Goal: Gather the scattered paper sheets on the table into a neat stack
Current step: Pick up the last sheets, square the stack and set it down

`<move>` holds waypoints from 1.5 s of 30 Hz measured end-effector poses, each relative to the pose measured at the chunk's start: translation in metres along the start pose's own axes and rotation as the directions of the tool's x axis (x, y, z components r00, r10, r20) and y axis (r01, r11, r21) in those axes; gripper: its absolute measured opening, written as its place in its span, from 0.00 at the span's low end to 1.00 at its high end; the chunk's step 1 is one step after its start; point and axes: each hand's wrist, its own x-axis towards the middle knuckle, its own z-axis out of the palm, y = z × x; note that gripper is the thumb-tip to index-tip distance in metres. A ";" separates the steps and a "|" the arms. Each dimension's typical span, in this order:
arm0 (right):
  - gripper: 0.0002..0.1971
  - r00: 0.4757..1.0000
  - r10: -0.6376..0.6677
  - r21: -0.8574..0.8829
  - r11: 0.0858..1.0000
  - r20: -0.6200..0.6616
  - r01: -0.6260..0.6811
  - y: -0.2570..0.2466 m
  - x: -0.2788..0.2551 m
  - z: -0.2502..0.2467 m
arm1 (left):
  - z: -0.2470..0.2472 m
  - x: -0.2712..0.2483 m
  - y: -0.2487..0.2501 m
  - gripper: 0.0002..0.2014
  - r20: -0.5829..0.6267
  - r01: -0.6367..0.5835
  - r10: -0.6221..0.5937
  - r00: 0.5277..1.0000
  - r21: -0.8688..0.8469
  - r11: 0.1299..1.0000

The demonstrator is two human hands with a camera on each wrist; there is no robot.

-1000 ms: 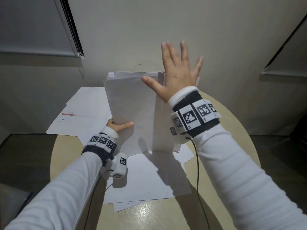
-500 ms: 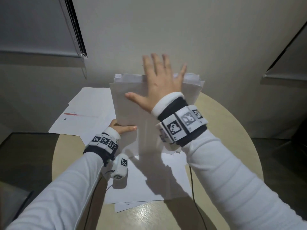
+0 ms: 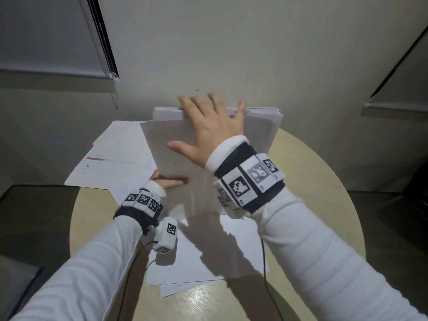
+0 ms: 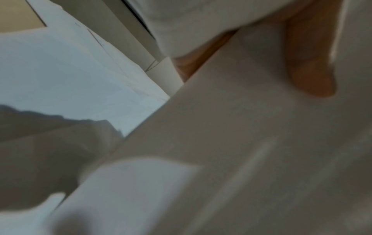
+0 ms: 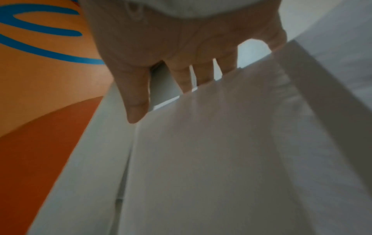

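Note:
A bundle of white paper sheets (image 3: pixel 176 144) stands tilted above the round table (image 3: pixel 312 181). My left hand (image 3: pixel 169 181) grips the bundle's lower left corner, thumb (image 4: pixel 310 71) on the near face. My right hand (image 3: pixel 213 126) lies flat against the near face with fingers (image 5: pixel 136 101) spread and reaching the top edge. The bundle fills the right wrist view as paper sheets (image 5: pixel 201 159). More loose sheets (image 3: pixel 220 256) lie flat on the table beneath my arms. Other sheets (image 3: pixel 111 163), one with a red line, lie at the far left.
The table stands against a pale wall (image 3: pixel 231 54). A window blind (image 3: pixel 46 35) hangs at the upper left. Dark floor (image 3: pixel 34 216) shows on both sides of the table. Cables (image 3: pixel 266 286) run from my wrist units over the table's front.
My right hand has moved left and down from the bundle's right edge onto its near face. The bundle's far sheets now show fanned at the right. The left hand keeps its grip.

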 end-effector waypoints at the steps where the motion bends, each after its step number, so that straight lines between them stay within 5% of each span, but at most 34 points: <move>1: 0.42 0.999 0.043 -0.011 0.999 0.008 -0.043 0.010 -0.003 0.002 | -0.002 -0.001 0.000 0.41 0.058 0.022 -0.022 0.998 0.002 1.000; 3: 0.43 0.986 0.157 0.016 0.988 -0.054 -0.157 0.033 -0.008 0.012 | -0.002 0.000 -0.005 0.33 0.100 -0.023 0.028 0.995 -0.046 0.999; 6: 0.49 0.885 0.379 0.200 0.921 -0.271 -0.333 0.073 -0.017 0.033 | 0.001 -0.001 0.001 0.49 0.006 0.011 -0.011 1.000 -0.004 1.000; 7: 0.53 0.858 0.440 0.315 0.881 -0.264 -0.354 0.086 -0.020 0.045 | 0.002 0.001 0.001 0.44 -0.020 0.028 -0.028 0.999 0.014 0.999; 8: 0.57 0.848 0.497 0.491 0.793 -0.182 -0.359 0.096 -0.024 0.056 | 0.002 0.002 0.002 0.36 -0.019 0.046 -0.045 0.999 0.043 0.998; 10: 0.65 0.857 0.506 0.844 0.414 0.096 -0.340 0.108 -0.033 0.085 | 0.000 0.002 0.002 0.30 -0.031 0.057 -0.055 0.998 0.081 0.995; 12: 0.62 0.791 0.494 0.853 0.168 0.361 -0.494 0.112 -0.043 0.114 | 0.000 0.001 0.002 0.37 0.004 0.058 -0.058 0.998 0.068 0.996; 15: 0.32 0.740 0.481 0.814 0.087 0.471 -0.574 0.111 -0.052 0.140 | -0.001 -0.004 0.010 0.52 0.113 0.062 -0.066 0.991 0.041 0.997; 19: 0.23 0.694 0.590 0.871 -0.032 0.413 -0.491 0.100 -0.047 0.144 | 0.001 -0.005 0.015 0.35 -0.049 0.025 -0.014 0.999 0.219 0.975; 22: 0.25 0.648 0.552 0.842 -0.223 0.525 -0.491 0.091 -0.053 0.153 | 0.005 -0.008 0.009 0.25 -0.066 0.017 -0.006 0.998 0.168 0.986; 25: 0.16 0.665 0.501 0.812 -0.151 0.555 -0.564 0.083 -0.065 0.152 | 0.014 -0.010 -0.002 0.09 -0.071 -0.045 0.049 0.996 0.059 0.997; 30: 0.09 0.602 0.669 0.872 -0.146 0.435 -0.468 0.084 -0.055 0.142 | 0.036 -0.021 0.014 0.13 -0.214 -0.157 0.112 0.970 -0.206 0.966; 33: 0.11 0.614 0.693 0.885 -0.074 0.377 -0.460 0.087 -0.044 0.122 | 0.039 -0.022 0.034 0.19 -0.294 -0.301 0.233 0.927 -0.210 0.930; 36: 0.15 0.624 0.712 0.926 -0.102 0.323 -0.364 0.083 -0.047 0.110 | 0.042 -0.023 0.036 0.24 -0.352 -0.375 0.286 0.891 -0.217 0.901; 40: 0.20 0.611 0.649 0.853 -0.118 0.454 -0.508 0.077 -0.064 0.134 | 0.046 -0.024 0.005 0.30 -0.264 -0.192 0.153 0.952 -0.127 0.973; 42: 0.26 0.560 0.627 0.783 -0.134 0.542 -0.608 0.077 -0.072 0.155 | 0.049 -0.024 -0.015 0.28 -0.167 -0.078 0.064 0.984 -0.078 0.994; 45: 0.21 0.508 0.649 0.772 -0.200 0.566 -0.604 0.079 -0.076 0.166 | 0.048 -0.018 -0.030 0.22 -0.221 0.010 -0.026 0.975 -0.072 0.997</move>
